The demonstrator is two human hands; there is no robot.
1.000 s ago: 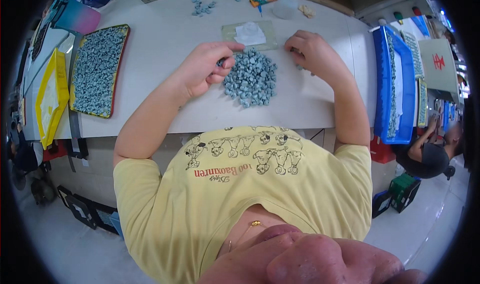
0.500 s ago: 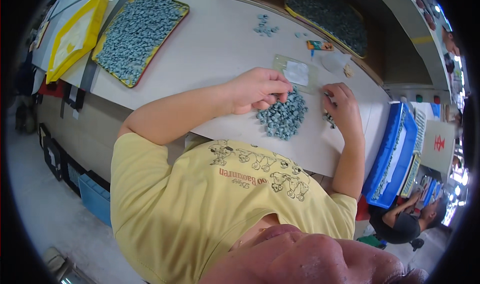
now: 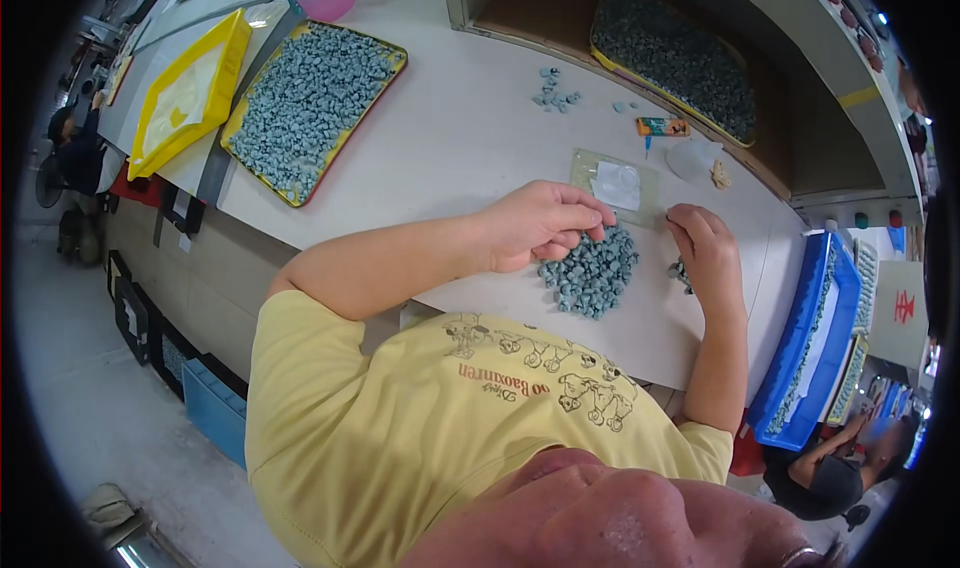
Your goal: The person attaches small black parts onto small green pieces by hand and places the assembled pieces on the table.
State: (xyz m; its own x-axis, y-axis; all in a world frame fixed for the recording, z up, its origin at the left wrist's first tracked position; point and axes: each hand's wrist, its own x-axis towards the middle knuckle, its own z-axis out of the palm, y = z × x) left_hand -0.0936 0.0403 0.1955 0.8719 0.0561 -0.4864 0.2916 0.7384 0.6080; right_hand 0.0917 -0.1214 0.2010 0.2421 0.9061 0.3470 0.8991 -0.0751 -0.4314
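My left hand (image 3: 538, 230) hovers at the upper left edge of a pile of small grey-green pieces (image 3: 592, 276). Its thumb and fingertips are pinched together; whatever they hold is too small to make out. To the right of the pile, my right hand (image 3: 707, 253) has its fingers curled and closed just above the table, their contents hidden. A smaller cluster of similar pieces (image 3: 683, 274) shows partly beneath that hand. Just beyond the pile lies a flat greenish plate (image 3: 648, 190) bearing a white patch.
A yellow-rimmed tray (image 3: 236, 133) full of pieces lies left, beside a yellow tray (image 3: 222, 88). Farther back are an orange-green tube (image 3: 663, 128), a whitish cup (image 3: 692, 158) and scattered pieces (image 3: 553, 95). A shelf holds another filled tray (image 3: 675, 63). At right is a blue bin (image 3: 838, 313).
The whole view has shifted, so everything sits lower and farther right. My left fingertips have lifted slightly off the pile's upper edge. The right hand stays beside the smaller cluster.
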